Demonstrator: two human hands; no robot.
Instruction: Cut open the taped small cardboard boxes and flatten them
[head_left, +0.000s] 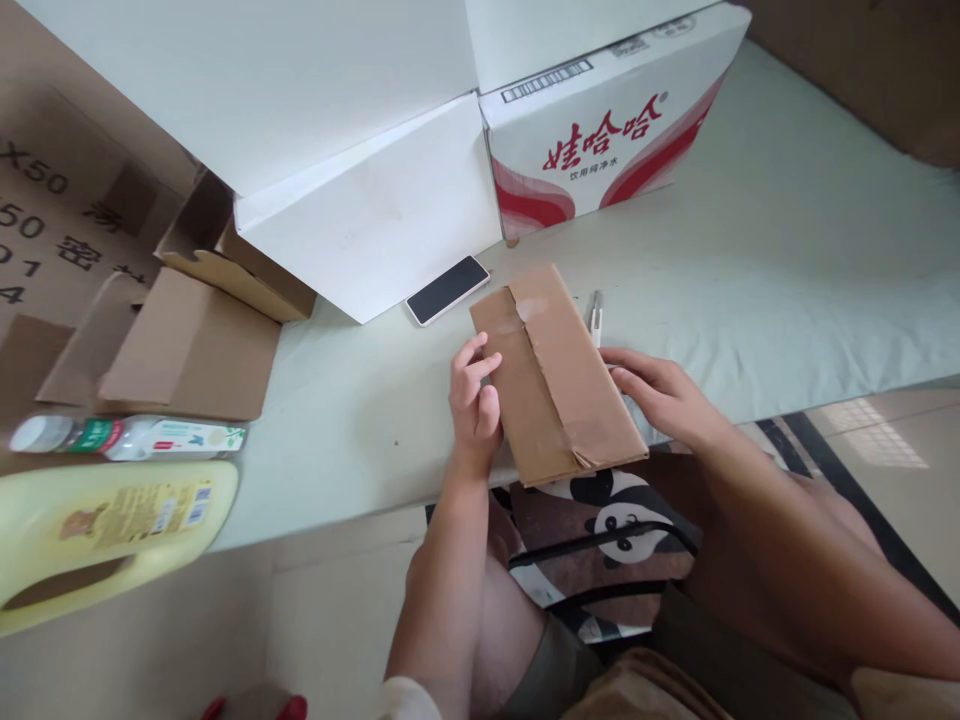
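Observation:
A flat brown cardboard box (581, 370) lies tilted between my two hands at the table's front edge. Its top flaps meet along a ragged lengthwise seam, with a shiny strip that looks like tape near the far end. My left hand (474, 405) is at the box's left edge, its fingers bent against the cardboard. On the opposite edge, my right hand (664, 395) grips the side, fingertips partly hidden by the box. Just beyond the right hand is a utility knife (596, 320) with a white handle. A phone (448, 290) with a dark screen rests beyond the left hand.
Behind stand a white panel (375, 220) and a white-and-red carton (600, 150). An opened cardboard box (195, 340), a plastic bottle (135, 437) and a yellow jug (120, 530) sit at left. Pale green cloth (787, 290) covers the table.

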